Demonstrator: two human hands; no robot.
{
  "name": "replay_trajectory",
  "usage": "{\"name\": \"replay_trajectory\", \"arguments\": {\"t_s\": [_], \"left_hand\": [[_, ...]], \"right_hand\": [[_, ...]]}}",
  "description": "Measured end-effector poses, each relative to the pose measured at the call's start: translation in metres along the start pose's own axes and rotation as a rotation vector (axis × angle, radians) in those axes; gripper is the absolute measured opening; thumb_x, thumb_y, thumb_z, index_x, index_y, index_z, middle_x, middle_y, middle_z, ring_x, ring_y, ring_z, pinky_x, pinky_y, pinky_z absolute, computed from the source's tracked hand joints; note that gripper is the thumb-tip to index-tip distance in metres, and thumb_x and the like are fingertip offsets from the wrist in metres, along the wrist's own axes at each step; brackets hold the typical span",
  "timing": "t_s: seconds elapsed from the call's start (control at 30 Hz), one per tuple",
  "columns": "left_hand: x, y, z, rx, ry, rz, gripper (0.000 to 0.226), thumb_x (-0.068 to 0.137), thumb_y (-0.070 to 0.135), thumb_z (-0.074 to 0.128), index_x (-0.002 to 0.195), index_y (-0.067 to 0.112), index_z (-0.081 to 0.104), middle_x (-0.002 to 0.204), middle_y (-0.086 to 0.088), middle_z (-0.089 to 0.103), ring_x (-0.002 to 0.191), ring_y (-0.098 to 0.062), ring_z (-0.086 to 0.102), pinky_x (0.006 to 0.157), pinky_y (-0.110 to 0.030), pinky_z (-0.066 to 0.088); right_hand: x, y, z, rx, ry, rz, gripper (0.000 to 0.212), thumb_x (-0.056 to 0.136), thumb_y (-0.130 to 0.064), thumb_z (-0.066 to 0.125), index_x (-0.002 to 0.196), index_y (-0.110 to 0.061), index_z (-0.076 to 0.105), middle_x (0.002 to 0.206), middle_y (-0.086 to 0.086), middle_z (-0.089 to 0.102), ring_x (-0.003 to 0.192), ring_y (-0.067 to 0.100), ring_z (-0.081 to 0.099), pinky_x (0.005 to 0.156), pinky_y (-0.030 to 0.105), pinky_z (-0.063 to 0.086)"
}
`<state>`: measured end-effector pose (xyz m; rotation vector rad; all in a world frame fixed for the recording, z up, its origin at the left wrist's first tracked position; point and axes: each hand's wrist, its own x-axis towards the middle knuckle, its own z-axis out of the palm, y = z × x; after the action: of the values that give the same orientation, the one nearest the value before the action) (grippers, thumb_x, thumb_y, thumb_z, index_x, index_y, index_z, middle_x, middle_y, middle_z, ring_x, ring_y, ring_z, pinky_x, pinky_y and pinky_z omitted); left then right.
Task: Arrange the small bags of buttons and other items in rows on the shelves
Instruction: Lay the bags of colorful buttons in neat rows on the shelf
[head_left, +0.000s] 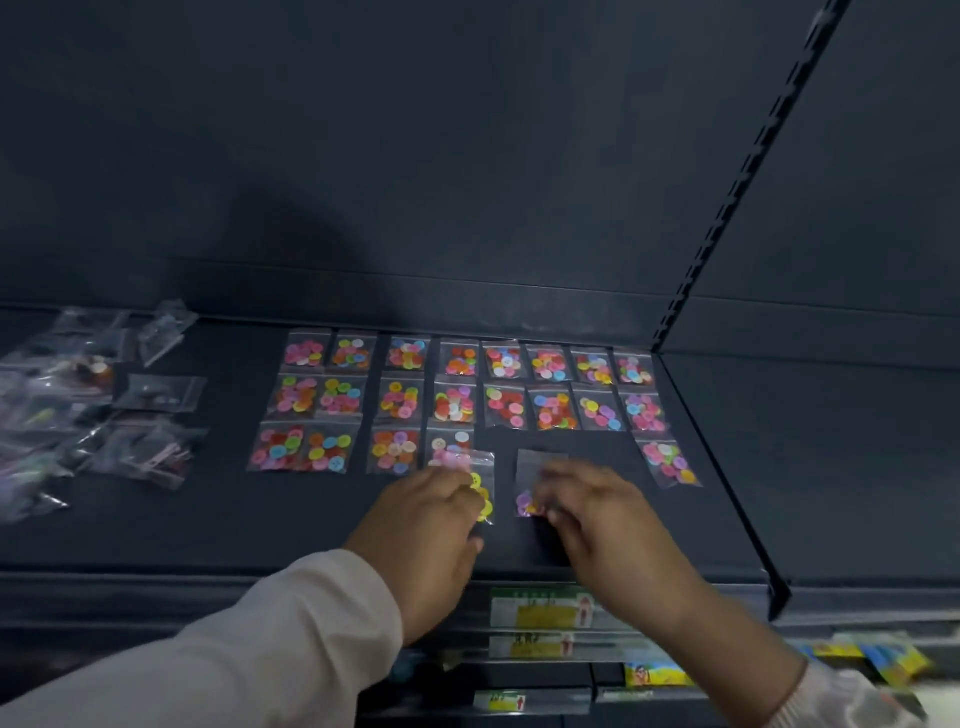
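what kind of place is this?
Likely a retail shop aisle: dark metal shelf with a slotted upright, price labels on the shelf edge, and rows of button bags.

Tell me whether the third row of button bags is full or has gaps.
It has gaps. The third row shows bare shelf between its left bags and the lone bag at right.

This looks like a shop. A dark metal shelf fills the middle of the frame, backed by a plain panel, with a slotted upright running up at the right as on retail racking. Small bags of coloured buttons lie on it in rows like stock. Price labels sit on the shelf edges at bottom centre.
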<state>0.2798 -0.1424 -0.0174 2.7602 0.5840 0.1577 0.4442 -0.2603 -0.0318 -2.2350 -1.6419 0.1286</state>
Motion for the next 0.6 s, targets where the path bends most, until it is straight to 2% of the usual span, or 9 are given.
{"name": "replay_trajectory", "arguments": {"t_s": [0.03, 0.1, 0.2, 0.4, 0.6], "left_hand": [[0.0, 0.001, 0.003, 0.027, -0.046, -0.002, 0.041, 0.095, 0.036, 0.039, 0.129, 0.017, 0.051, 0.139, 0.004, 0.043, 0.131, -0.017, 0.035, 0.109, -0.025, 0.024], [0.0, 0.004, 0.008, 0.076, -0.115, -0.001, 0.049, 0.096, 0.042, 0.038, 0.139, 0.018, 0.04, 0.148, 0.003, 0.032, 0.139, -0.016, 0.024, 0.112, -0.025, 0.015], [0.005, 0.011, 0.012, 0.105, -0.173, 0.019, 0.058, 0.096, 0.047, 0.036, 0.145, 0.019, 0.029, 0.155, 0.002, 0.02, 0.143, -0.015, 0.012, 0.114, -0.026, 0.008], [0.019, 0.024, 0.019, 0.094, -0.221, 0.061, 0.065, 0.094, 0.049, 0.037, 0.148, 0.017, 0.02, 0.158, 0.001, 0.01, 0.145, -0.015, 0.005, 0.116, -0.029, 0.003], [0.036, 0.023, 0.022, 0.1, -0.258, 0.018, 0.071, 0.093, 0.051, 0.038, 0.15, 0.018, 0.011, 0.159, 0.001, 0.003, 0.146, -0.015, 0.001, 0.116, -0.031, -0.002]], "right_hand": [[-0.002, 0.001, 0.001, -0.02, -0.031, -0.02, 0.032, 0.087, -0.021, 0.048, 0.112, -0.022, 0.066, 0.129, -0.001, 0.059, 0.119, 0.021, 0.054, 0.098, 0.023, 0.032], [-0.003, 0.001, 0.002, -0.043, -0.084, -0.044, 0.04, 0.086, -0.027, 0.043, 0.121, -0.023, 0.062, 0.132, -0.003, 0.057, 0.121, 0.018, 0.052, 0.101, 0.022, 0.03], [-0.002, 0.003, 0.002, -0.063, -0.102, -0.064, 0.043, 0.087, -0.029, 0.043, 0.126, -0.023, 0.059, 0.129, -0.004, 0.059, 0.119, 0.017, 0.054, 0.099, 0.02, 0.028], [-0.003, 0.014, -0.005, -0.057, -0.105, -0.061, 0.039, 0.092, -0.035, 0.041, 0.126, -0.023, 0.056, 0.129, -0.006, 0.058, 0.12, 0.013, 0.049, 0.096, 0.014, 0.027], [0.005, 0.028, -0.006, -0.049, -0.12, -0.032, 0.025, 0.094, -0.033, 0.047, 0.113, -0.02, 0.055, 0.116, -0.001, 0.061, 0.107, 0.016, 0.053, 0.089, 0.026, 0.041]]}}
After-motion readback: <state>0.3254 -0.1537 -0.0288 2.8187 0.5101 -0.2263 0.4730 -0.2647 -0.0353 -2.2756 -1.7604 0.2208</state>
